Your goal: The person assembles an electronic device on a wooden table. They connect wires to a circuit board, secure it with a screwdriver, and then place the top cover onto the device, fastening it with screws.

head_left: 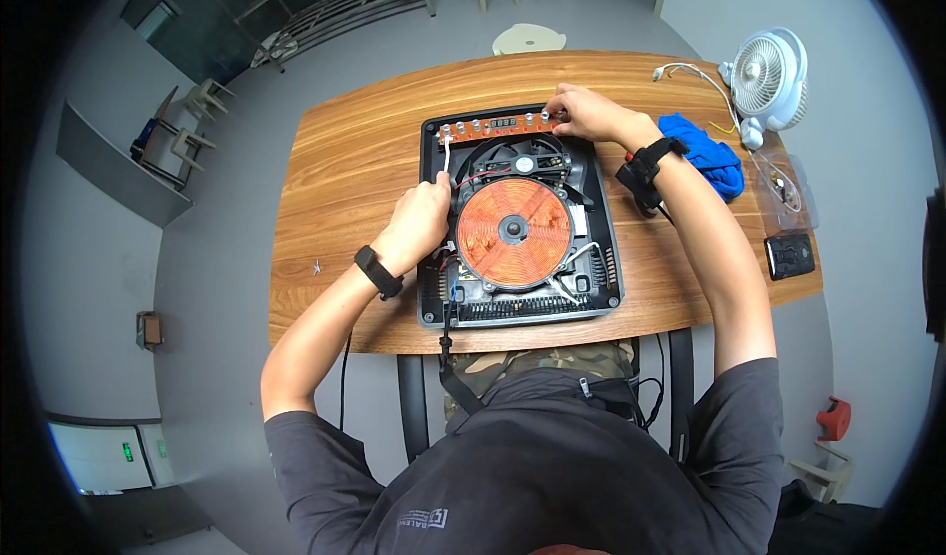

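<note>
An opened induction cooker with a black housing (pixel 608 279) lies on the table in front of me. Its round copper coil (pixel 493 250) faces up, and a black cooling fan (pixel 491 161) sits beyond it. Along the far edge runs an orange control board (pixel 507 128) with a small display and several round silvery buttons. My left hand (pixel 422 215) is closed around the lower end of a white cable (pixel 447 156) that leads up to the board's left end. With fingers pinched, my right hand (pixel 588 114) grips the board's right end; its fingertips are partly hidden.
Right of the cooker lie a black strapped device (pixel 639 183), a blue cloth (pixel 702 156), a clear plastic box (pixel 783 195) and a black phone-like object (pixel 789 257). A white fan (pixel 767 77) stands at the wooden table's (pixel 340 171) far right. A small silvery piece (pixel 316 267) lies left.
</note>
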Tool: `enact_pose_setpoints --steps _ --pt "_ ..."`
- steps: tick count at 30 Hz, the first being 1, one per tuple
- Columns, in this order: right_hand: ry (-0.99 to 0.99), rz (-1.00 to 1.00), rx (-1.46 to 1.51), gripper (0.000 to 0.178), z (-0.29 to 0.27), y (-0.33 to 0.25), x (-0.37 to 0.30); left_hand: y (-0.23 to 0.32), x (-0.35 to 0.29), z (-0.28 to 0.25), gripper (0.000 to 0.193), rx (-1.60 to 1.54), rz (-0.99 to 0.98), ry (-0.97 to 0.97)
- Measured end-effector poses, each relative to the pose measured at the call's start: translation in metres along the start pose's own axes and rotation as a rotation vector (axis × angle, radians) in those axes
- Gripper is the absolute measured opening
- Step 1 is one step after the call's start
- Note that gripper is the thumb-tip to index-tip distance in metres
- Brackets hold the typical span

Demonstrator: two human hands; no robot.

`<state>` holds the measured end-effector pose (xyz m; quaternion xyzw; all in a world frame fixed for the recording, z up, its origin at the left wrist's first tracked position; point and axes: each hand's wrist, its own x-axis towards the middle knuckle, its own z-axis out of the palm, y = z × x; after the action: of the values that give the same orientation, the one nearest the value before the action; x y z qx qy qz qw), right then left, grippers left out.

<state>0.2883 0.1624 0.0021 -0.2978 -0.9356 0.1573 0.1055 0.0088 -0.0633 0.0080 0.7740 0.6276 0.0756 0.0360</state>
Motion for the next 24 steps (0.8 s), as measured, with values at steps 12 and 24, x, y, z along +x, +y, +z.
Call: enact_pose_setpoints --steps 12,24 --pt "-0.036 0.041 -0.015 0.038 -0.003 -0.004 0.001 -0.012 0.000 0.007 0.059 -0.224 -0.032 -0.011" --pt "-0.012 -0.003 -0.031 0.035 0.000 0.001 0.002 -0.017 -0.002 0.019 0.060 -0.148 0.006 0.037"
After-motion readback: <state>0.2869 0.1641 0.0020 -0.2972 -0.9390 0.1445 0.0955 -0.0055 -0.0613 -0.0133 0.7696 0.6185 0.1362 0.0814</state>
